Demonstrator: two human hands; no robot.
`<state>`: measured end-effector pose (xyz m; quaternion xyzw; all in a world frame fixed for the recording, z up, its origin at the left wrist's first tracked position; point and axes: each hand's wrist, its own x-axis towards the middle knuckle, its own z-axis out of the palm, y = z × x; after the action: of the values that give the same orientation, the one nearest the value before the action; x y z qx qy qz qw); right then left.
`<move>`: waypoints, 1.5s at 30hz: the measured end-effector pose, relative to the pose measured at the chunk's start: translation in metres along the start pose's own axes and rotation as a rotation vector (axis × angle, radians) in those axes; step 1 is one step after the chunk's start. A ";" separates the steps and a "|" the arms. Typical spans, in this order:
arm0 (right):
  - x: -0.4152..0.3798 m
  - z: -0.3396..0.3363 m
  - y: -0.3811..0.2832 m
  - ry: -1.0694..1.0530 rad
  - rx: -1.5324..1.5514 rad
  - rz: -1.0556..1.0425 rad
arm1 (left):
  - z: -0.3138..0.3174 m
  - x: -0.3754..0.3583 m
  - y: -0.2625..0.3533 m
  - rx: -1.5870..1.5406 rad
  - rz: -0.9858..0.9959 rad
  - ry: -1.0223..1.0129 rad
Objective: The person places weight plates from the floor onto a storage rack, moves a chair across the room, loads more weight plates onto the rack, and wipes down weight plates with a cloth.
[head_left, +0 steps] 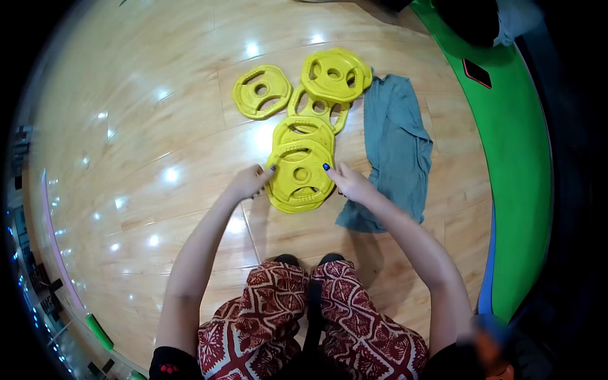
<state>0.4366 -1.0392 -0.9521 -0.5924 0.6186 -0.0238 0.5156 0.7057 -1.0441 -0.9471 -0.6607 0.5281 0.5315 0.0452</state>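
A yellow weight plate (pixel 285 180) with slotted grips lies between my hands, its far edge overlapping another yellow plate (pixel 324 133). My left hand (pixel 249 182) holds its left rim, thumb on top and fingers curled at the edge. On the opposite rim my right hand (pixel 352 183) has its thumb on top, with the fingers partly hidden. Beyond them, one plate (pixel 335 59) rests on a further plate (pixel 305 107). A single plate (pixel 243 95) lies to the far left.
A crumpled grey-green cloth (pixel 396 145) lies right of the plates on the wooden floor (pixel 164 209). Along the right runs a green mat (pixel 513 126) with a phone (pixel 477 73) on it. My shoes (pixel 287 259) stand just below the nearest plate.
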 end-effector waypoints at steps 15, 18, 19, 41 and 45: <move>-0.052 -0.013 -0.048 0.319 0.304 -0.274 | 0.014 -0.059 0.027 -0.500 0.322 0.229; -0.115 -0.038 -0.082 0.294 0.462 -0.274 | -0.026 -0.126 0.077 -0.332 0.389 0.292; -0.134 -0.047 -0.094 0.308 0.470 -0.249 | -0.046 -0.151 0.097 -0.315 0.400 0.261; -0.973 -0.199 -0.265 1.953 1.029 0.304 | 0.123 -0.832 0.631 0.531 1.345 -0.495; -1.080 -0.162 -0.240 2.150 0.713 0.689 | 0.241 -0.910 0.649 0.555 1.578 -0.761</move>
<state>0.2466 -0.3871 -0.0643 0.1068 0.8200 -0.5408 -0.1538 0.1757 -0.5874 -0.0426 0.1453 0.8842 0.4440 -0.0032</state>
